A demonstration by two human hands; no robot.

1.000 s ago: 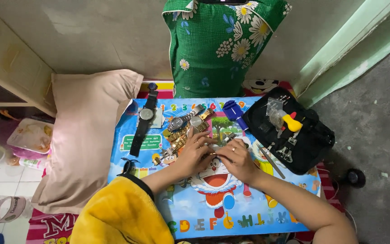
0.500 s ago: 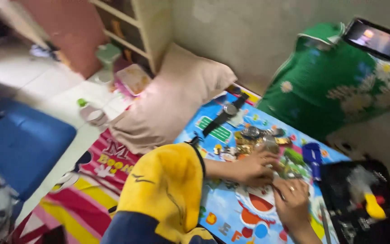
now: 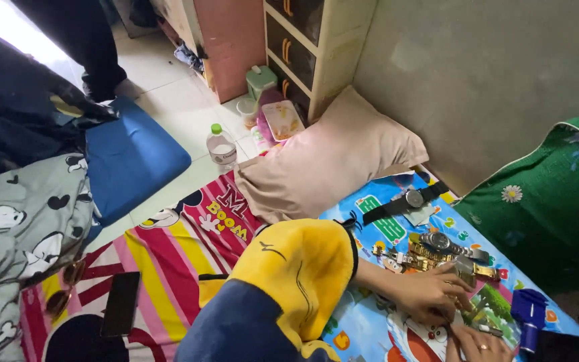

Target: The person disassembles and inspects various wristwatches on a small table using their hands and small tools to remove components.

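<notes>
My left hand (image 3: pixel 430 295) rests fingers-down on a colourful cartoon play mat (image 3: pixel 383 228), right beside a cluster of gold and silver wristwatches (image 3: pixel 440 248). Its fingertips press on something small that I cannot make out. My right hand (image 3: pixel 478 345), wearing a ring, lies at the bottom edge just below the left hand and is partly cut off. A small metal piece (image 3: pixel 487 328) lies between the two hands. A black-strapped watch (image 3: pixel 403 202) lies farther up the mat. My yellow and navy sleeve (image 3: pixel 289 281) fills the foreground.
A beige pillow (image 3: pixel 330 161) lies against the wall. Around are a green floral cloth (image 3: pixel 551 201), a blue tool (image 3: pixel 527 312), a striped floor mat (image 3: pixel 169 248) with a dark phone (image 3: pixel 120 303), a blue cushion (image 3: pixel 132 157), a plastic bottle (image 3: pixel 221 144) and a drawer cabinet (image 3: pixel 303 47).
The view has swung left, showing the floor, cushion and cabinet; the black tool bag has gone out of sight. Both hands stay low on the mat by the watches.
</notes>
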